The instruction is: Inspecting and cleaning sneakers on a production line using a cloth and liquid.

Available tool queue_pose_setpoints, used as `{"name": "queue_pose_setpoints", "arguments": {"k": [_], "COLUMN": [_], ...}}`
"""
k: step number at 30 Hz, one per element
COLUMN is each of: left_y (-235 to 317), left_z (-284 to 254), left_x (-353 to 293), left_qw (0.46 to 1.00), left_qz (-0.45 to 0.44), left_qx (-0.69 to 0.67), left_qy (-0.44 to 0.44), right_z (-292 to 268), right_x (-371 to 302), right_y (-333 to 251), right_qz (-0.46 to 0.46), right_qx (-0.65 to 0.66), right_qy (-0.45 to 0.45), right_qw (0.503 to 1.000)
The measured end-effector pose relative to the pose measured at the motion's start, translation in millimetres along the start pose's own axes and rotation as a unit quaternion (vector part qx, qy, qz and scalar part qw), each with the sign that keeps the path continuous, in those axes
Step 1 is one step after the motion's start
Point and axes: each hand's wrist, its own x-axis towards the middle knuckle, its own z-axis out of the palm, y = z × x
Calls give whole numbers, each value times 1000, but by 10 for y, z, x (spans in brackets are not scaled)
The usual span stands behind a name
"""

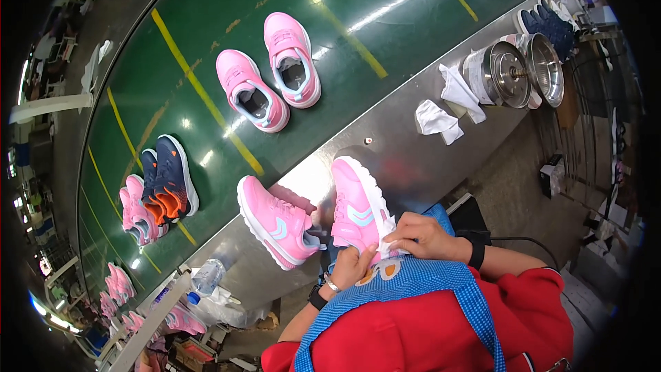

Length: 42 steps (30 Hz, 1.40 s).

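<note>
Pinching white cloth (388, 229), the right hand (421, 235) flanks the pink shoe (352, 193); the left hand (348, 269) clasps its near end

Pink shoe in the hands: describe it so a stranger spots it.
A steel ledge edges the yellow-striped green surface. At its near side, the left hand holds the pink shoe. Unlike the neighbouring shoe, it has a white cloth, pinched by the right hand, against its sole.
</note>
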Motion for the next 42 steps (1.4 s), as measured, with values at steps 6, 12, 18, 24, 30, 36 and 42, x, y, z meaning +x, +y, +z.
{"name": "queue_pose_setpoints", "arguments": {"k": [6, 12, 18, 24, 30, 36, 42], "left_y": [-95, -82, -26, -70, 9, 21, -90], "left_z": [35, 12, 1, -16, -57, -61, -88], "left_x": [20, -15, 3, 6, 6, -4, 0], "left_qw": [1000, 999, 1000, 1000, 999, 1000, 999], "left_qz": [6, 7, 11, -5, -15, 4, 4], "left_qx": [18, 35, 14, 21, 35, 27, 43], "left_qy": [-5, 4, 0, -10, -21, -15, -27], "right_z": [8, 105, 88, 86, 83, 114, 77], "right_x": [330, 41, 314, 143, 180, 293, 142], "right_y": [66, 18, -7, -22, -40, -18, -154], "right_qz": [1, 20, 73, 96, 39, 11, 35], "right_qx": [-31, -24, -24, -16, -70, -96, -80], "right_qy": [106, 50, 140, 108, 115, 123, 61], "right_qw": [994, 998, 987, 989, 990, 988, 994]}}
